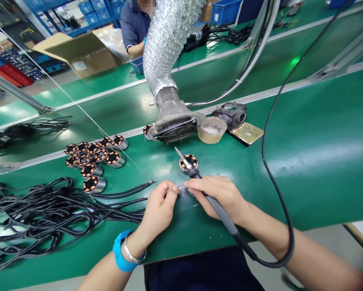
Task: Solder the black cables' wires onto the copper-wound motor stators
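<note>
My left hand is closed in a pinch over the end of a black cable, where thin wire tips show between my two hands. My right hand is wrapped around a soldering iron, whose metal tip points up and away to the left. The right thumb and index finger also meet close to the wire tips; whether they grip one is too small to tell. Just beyond the iron stands a motor stator with copper windings, partly covered by the iron.
A fume extractor on a silver duct hangs ahead. Behind it sit a round tub and an iron stand with a sponge tray. Several stators and a cable heap lie left. A person sits across.
</note>
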`<act>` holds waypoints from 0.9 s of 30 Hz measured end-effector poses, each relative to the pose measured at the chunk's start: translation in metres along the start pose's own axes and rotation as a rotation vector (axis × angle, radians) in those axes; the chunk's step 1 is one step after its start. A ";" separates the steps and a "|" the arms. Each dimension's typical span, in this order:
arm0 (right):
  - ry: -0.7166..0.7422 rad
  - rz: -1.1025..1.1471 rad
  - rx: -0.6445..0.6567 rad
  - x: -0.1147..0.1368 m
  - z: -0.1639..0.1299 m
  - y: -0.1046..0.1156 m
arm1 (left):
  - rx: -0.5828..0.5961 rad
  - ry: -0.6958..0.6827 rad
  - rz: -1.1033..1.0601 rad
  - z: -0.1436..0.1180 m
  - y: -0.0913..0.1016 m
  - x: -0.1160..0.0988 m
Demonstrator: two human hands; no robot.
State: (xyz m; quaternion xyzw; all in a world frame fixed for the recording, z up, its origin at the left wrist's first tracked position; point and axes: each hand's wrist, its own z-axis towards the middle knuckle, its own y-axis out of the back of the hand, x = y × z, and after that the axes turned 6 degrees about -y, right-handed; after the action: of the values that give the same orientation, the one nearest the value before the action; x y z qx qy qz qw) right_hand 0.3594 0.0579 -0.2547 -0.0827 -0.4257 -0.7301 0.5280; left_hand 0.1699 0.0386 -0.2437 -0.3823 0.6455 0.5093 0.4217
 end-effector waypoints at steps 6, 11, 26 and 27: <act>-0.180 0.199 -0.155 0.015 -0.010 0.029 | -0.029 -0.027 0.089 -0.003 -0.002 -0.004; -0.407 0.339 -0.278 0.013 -0.025 0.027 | -0.038 -0.032 0.136 -0.005 -0.002 -0.007; -0.385 0.396 -0.248 0.012 -0.025 0.023 | -0.040 -0.043 0.143 -0.005 -0.003 -0.007; -0.369 0.389 -0.238 0.012 -0.024 0.023 | -0.039 -0.046 0.146 -0.005 -0.003 -0.007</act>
State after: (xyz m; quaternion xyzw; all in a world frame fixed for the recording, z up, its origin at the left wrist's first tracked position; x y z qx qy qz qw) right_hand 0.3818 0.0301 -0.2504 -0.3555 -0.4022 -0.6326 0.5583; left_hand 0.1745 0.0336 -0.2373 -0.3307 0.6517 0.5599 0.3905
